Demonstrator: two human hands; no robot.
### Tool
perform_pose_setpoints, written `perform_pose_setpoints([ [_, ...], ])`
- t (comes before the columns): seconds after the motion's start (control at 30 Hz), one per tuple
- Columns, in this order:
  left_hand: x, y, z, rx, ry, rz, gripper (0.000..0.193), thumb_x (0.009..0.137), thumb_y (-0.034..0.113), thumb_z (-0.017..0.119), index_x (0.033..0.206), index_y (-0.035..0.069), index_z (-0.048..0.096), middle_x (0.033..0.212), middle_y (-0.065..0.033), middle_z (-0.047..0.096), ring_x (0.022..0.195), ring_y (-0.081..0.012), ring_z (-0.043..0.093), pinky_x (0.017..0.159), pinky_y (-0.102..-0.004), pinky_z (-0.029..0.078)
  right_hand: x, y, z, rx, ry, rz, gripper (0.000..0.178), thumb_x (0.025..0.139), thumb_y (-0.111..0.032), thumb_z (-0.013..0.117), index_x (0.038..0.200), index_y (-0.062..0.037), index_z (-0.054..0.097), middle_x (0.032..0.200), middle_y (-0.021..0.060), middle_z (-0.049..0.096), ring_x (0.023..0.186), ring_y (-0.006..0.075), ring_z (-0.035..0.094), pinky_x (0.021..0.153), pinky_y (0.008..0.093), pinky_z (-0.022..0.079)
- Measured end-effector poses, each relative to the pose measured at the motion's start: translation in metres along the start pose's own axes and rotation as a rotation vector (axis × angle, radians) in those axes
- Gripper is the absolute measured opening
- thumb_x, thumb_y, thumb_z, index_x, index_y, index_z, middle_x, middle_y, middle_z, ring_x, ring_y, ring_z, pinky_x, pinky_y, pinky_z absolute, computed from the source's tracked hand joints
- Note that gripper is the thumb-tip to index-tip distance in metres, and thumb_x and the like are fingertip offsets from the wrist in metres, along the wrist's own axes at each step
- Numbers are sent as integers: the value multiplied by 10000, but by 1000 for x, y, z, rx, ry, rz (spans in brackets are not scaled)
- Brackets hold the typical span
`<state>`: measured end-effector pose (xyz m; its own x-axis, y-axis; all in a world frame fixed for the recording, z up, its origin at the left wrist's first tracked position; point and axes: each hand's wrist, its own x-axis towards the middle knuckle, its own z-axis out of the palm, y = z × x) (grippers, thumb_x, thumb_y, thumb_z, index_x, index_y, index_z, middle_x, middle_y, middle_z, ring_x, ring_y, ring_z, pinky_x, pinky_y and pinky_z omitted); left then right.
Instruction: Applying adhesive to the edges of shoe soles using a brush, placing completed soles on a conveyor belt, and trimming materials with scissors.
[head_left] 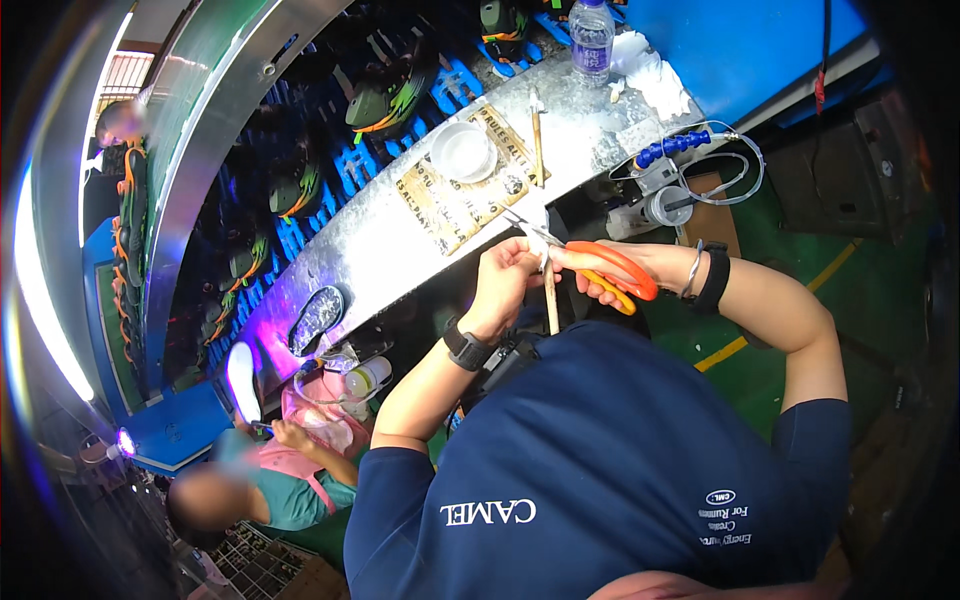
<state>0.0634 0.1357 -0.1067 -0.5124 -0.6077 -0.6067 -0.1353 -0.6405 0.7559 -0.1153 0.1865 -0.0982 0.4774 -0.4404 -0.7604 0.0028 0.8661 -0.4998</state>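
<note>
At the near edge of the bench my two hands are close together. In my right hand (pixel 592 278) is a pair of scissors (pixel 640 278) with orange and yellow handles, its blades pointing away over the bench edge. My left hand (pixel 508 280) is closed, its fingertips pinching the whitish upper end of a thin wooden-handled brush (pixel 552 305), whose handle hangs down between the hands. The blades lie just above this end; whether they touch it I cannot tell. On the bench beyond, a white round tub (pixel 463 152) rests on a printed tan sheet (pixel 440 222).
Another wooden-handled brush (pixel 538 145) lies beside the sheet. A clear bottle (pixel 591 45) and crumpled white paper (pixel 650 75) are further back. Dark shoes (pixel 390 100) stand on blue holders along the far side. A sole (pixel 317 318) lies at left, near a co-worker's hand (pixel 292 438).
</note>
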Motion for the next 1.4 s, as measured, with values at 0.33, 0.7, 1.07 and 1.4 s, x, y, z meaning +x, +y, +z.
perform_pose_setpoints([
  [0.33,-2,0,1,-88,-56,3,109,830,30,423,899,-15,495,860,-100,576,765,-168,576,750,-294,464,-25,-5,3,-121,25,-69,510,781,-542,446,580,-76,395,417,-30,331,318,64,345,309,195,290],
  [0.7,1,1,2,-347,-364,-2,139,832,65,427,951,10,473,907,-102,545,752,-168,543,721,-288,460,-37,-11,-7,-108,-7,-90,447,828,-485,407,645,-77,394,460,-33,327,362,55,333,329,206,284],
  [1.07,19,6,-14,-391,-201,272,140,814,-12,415,950,15,432,836,-113,556,609,-99,475,558,-220,403,-36,-19,-17,-98,-84,-132,437,827,-469,416,790,-37,468,649,10,436,607,90,464,623,273,465],
  [1.4,22,9,-9,64,-231,225,46,840,39,432,837,41,479,670,24,486,556,-36,401,501,-176,331,-23,-25,-10,-61,-36,-154,528,738,-603,457,721,-76,428,568,-3,409,506,79,434,536,253,443],
])
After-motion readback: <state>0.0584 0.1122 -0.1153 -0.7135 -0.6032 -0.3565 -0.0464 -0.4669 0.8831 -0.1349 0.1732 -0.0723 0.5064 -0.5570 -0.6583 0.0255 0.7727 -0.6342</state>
